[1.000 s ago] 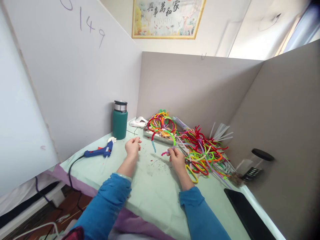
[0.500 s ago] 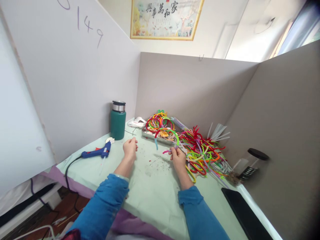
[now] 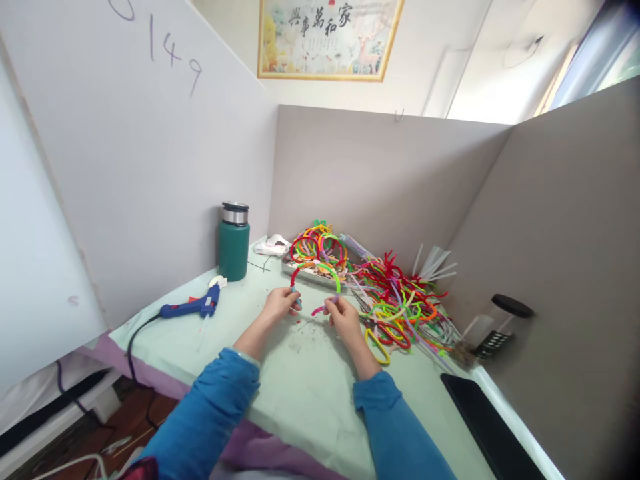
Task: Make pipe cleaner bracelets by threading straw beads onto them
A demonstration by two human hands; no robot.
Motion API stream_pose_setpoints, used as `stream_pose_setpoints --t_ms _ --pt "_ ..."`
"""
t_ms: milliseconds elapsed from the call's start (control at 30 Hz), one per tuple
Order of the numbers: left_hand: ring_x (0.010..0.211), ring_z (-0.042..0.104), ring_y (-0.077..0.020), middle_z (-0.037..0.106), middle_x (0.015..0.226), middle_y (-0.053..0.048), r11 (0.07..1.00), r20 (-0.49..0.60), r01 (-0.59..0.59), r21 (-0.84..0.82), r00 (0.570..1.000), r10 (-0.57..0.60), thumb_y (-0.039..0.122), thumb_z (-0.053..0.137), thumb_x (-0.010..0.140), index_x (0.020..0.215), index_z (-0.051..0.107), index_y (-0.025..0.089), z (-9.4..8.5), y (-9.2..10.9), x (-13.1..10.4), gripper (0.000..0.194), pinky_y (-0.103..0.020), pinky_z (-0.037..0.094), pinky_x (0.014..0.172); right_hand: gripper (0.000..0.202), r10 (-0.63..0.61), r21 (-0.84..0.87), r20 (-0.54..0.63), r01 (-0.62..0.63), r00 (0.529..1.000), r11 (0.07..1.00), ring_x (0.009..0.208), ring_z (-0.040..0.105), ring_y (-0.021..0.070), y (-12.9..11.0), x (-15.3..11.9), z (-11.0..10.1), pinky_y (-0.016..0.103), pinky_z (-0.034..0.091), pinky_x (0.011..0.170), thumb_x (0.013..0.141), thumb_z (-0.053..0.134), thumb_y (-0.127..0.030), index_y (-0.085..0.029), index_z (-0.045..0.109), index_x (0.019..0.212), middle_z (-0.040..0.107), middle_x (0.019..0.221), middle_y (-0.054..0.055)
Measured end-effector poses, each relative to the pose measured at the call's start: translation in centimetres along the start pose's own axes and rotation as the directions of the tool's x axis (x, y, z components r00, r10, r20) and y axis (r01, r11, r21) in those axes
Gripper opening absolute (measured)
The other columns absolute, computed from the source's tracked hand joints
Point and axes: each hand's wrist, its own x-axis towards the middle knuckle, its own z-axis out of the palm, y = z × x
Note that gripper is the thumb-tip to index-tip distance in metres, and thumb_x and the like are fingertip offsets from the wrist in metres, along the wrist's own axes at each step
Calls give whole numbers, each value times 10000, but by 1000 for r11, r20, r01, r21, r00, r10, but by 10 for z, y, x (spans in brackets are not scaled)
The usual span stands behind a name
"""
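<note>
A multicoloured pipe cleaner hoop, bent in an arch of red, orange, green and purple, stands between my two hands above the table. My left hand pinches its light blue end near the red stretch. My right hand grips the purple part on the other side, with a short pink tip poking out to the left of the fingers. The lower side of the hoop is open. Behind it sits a metal tray bearing scraps and several finished-looking coloured rings.
A pile of loose pipe cleaners spreads at the right, with yellow-handled scissors at its edge. On the left are a blue glue gun and a green bottle. A clear black-lidded container and a black flat object lie right.
My left hand has moved right and taken hold of the hoop's light blue end. My right hand has shifted slightly left with the hoop.
</note>
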Motion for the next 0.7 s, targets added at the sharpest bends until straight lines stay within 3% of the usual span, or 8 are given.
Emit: stream_pose_setpoints --t_ms 200,433,700 --pt "535 617 -120 638 609 -40 994 16 51 -100 999 -50 238 708 757 677 585 124 4 1 -1 187 -225 526 507 284 91 -35 68 -89 994 995 415 480 119 -1 -2 4 255 392 445 723 649 -450 -178 651 804 653 628 14" --pt "532 616 -108 663 664 -62 966 106 88 -243 992 -63 220 722 766 711 599 113 8 3 -9 172 -221 539 523 322 87 62 157 -97 984 993 422 479 110 -4 -3 7 242 369 427 730 648 -481 -167 650 801 685 674 31" --pt "585 646 -135 711 904 -132 969 212 146 -197 972 -104 277 787 704 819 646 110 12 8 -19 247 -234 529 490 332 100 120 95 -111 990 987 424 466 108 -14 -4 5 234 351 421 722 643 -507 -178 634 764 640 603 5"
